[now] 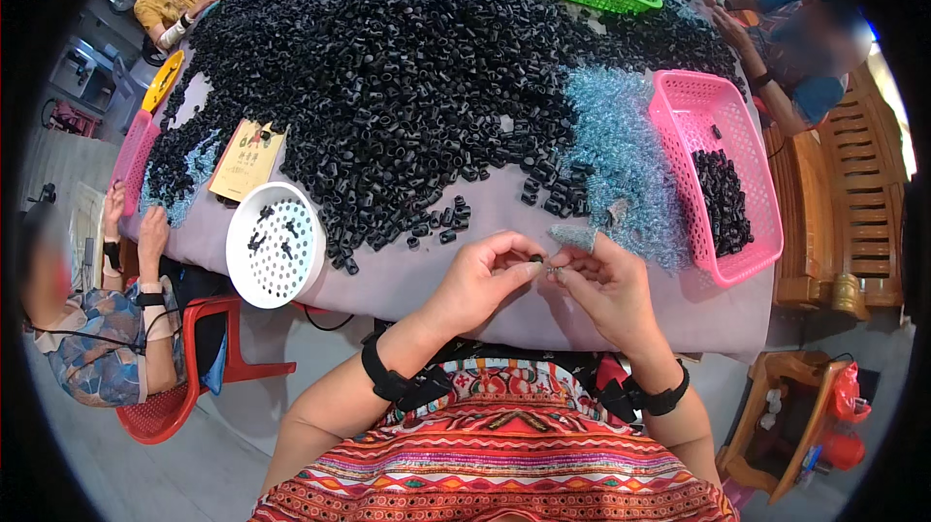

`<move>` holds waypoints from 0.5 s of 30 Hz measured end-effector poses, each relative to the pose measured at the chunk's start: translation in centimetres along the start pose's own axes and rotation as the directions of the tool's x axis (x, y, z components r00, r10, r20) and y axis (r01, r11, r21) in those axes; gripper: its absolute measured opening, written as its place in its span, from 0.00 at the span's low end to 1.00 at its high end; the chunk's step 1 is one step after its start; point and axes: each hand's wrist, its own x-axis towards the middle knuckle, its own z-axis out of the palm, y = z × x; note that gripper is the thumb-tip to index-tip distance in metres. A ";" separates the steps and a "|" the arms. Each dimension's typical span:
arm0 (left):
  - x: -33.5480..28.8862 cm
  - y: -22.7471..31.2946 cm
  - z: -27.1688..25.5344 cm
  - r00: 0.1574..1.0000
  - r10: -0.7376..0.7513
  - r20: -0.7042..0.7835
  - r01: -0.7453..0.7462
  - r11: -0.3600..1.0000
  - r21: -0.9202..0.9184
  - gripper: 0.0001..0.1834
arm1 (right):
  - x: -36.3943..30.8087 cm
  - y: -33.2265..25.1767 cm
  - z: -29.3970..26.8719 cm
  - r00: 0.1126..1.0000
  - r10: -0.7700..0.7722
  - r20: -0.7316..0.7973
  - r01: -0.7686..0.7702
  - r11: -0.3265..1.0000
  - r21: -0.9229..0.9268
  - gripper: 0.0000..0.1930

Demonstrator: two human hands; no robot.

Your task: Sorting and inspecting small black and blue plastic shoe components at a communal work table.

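Both my hands meet over the near edge of the cloth-covered table. My left hand (473, 282) is closed, its thumb and forefinger pinching a small black plastic cap (536, 258). Close against it, my right hand (619, 297) pinches a tiny clear piece (553, 271), partly hidden by the fingertips. A grey cover (574, 236) wraps one finger of the right hand. Beyond the hands spreads a large heap of short black tubular caps (417, 105). To its right lies a heap of small clear bluish pieces (621, 154).
A pink basket (754, 158) at right holds black pieces. On the left stand a white perforated bowl (291, 280) and a yellow booklet (244, 165). A green basket (606, 0) sits far off. Three other people sit around the table; a red chair (228, 367) stands left.
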 end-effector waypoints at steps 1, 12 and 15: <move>0.1 0.1 -0.2 1.000 0.001 -0.001 -0.001 1.000 0.001 0.13 | 0.0 -0.1 0.1 1.000 0.018 -0.007 -0.018 0.999 0.036 0.21; 0.0 0.3 -1.1 0.983 -0.185 -0.007 0.175 0.937 -0.302 0.11 | 0.4 0.1 1.0 0.979 -0.191 -0.071 0.173 0.962 -0.212 0.19; -0.1 0.2 -1.4 0.980 -0.188 0.059 0.197 0.945 -0.259 0.12 | 0.6 0.3 0.9 0.979 -0.194 -0.062 0.172 0.951 -0.256 0.19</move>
